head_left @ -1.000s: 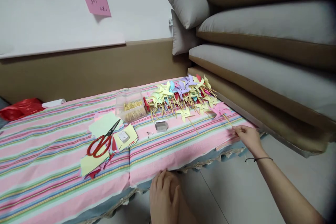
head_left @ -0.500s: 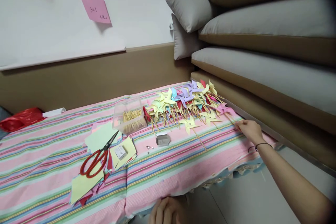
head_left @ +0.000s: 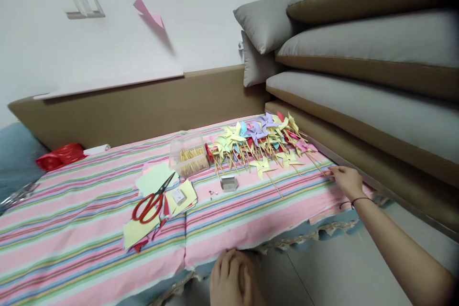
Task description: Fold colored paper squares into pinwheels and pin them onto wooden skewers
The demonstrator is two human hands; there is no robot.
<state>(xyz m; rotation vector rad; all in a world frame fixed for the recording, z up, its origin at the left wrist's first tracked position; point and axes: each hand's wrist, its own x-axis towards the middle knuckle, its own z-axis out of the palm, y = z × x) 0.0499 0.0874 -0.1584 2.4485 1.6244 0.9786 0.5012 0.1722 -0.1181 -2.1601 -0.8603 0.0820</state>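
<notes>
Low at the bottom centre, my left hand (head_left: 229, 277) rests by the cloth's front edge, against what looks like my knee. Its fingers lie loosely side by side with nothing visible in them. My right hand (head_left: 346, 181) is at the right, its fingertips pinched at the stick end of a pink pinwheel (head_left: 304, 147). That pinwheel lies at the right side of a pile of pinwheels (head_left: 256, 134) in yellow, purple, blue and red. A yellow pinwheel (head_left: 263, 167) lies apart in front of the pile, its stick pointing toward me.
A clear box of wooden sticks (head_left: 191, 155) stands left of the pile. Nearby are a small grey box (head_left: 228, 183), tiny metal pieces (head_left: 213, 193), red-handled scissors (head_left: 152, 201) and coloured paper (head_left: 141, 232). Stacked cushions (head_left: 358, 91) rise at the right; a red bag (head_left: 60, 155) lies far left.
The camera view has shifted, so things on the cloth appear farther right. My right hand stays at the pink pinwheel's stick. More of my left hand shows. The pink wall note has flapped up.
</notes>
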